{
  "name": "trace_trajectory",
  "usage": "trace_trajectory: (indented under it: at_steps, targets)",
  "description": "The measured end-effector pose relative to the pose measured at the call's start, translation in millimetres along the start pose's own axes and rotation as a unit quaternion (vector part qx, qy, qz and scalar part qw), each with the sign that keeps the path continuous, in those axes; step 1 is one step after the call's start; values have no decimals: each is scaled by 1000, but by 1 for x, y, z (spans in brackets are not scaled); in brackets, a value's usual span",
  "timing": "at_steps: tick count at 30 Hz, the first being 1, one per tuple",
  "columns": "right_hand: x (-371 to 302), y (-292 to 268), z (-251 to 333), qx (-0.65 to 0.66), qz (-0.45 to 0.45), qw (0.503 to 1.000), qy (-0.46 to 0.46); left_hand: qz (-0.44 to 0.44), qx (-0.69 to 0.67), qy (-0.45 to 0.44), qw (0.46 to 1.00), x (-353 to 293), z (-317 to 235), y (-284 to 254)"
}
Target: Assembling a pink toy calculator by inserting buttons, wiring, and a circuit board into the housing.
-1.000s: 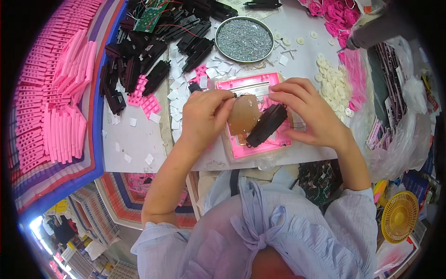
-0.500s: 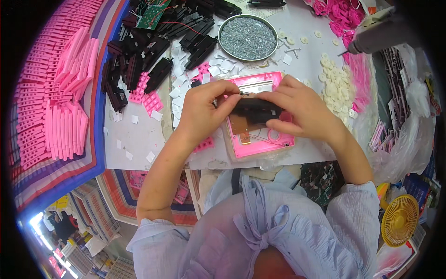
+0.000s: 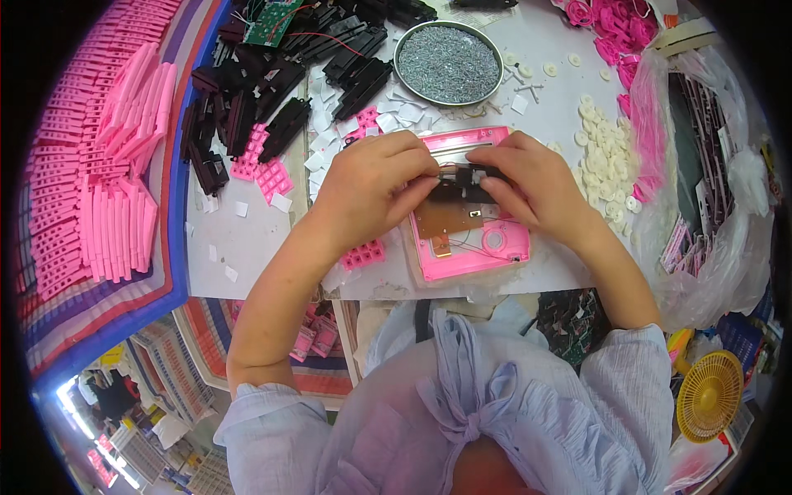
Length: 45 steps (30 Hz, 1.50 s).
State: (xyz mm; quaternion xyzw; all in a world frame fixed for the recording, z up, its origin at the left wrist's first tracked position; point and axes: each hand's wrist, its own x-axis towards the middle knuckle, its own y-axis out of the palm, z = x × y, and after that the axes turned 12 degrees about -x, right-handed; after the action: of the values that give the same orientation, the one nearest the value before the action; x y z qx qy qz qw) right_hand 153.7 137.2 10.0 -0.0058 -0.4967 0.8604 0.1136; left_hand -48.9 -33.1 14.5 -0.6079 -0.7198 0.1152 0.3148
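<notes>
Take the pink case as your dial, with twelve pointing away from your chest. The black part is between your two hands over the case, a little toward twelve from its middle. Its long axis runs roughly from nine to three, crosswise to the case, and it overlaps the twelve o'clock edge of the brown board. A silver strip lies just past it toward twelve.

From your left hand, the black part lies at three o'clock, right at the fingertips. That thumb and forefinger are drawn close together by its nine o'clock end; whether they pinch the part itself or something thin beside it, I can't tell. From your right hand, it lies at nine o'clock, and your thumb and fingers pinch its three o'clock end. Neither hand is clearly nearer: your fingertips flank the part at both ends, though the right one has the plainer grip.

Toward six, thin wires cross the case beside a pink ring at about five. Farther out, white discs lie toward two, and more black housings toward ten.
</notes>
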Motion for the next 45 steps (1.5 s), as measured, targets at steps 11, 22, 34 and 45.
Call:
trace_trajectory:
  at_steps: [11, 22, 34, 45]
  targets:
    - [7, 2, 2, -95, -57, 990, -83, 21, 71, 52, 996, 4, -6, 6]
    - [17, 5, 5, -55, -43, 990, -124, 89, 118, 55, 987, 12, -14, -3]
    - [16, 9, 13, -50, -38, 990, -128, 129, 169, 33, 977, 6, -24, -4]
    - [8, 7, 37, -155, -52, 983, -87, 41, -99, -238, 965, 12, -13, 2]
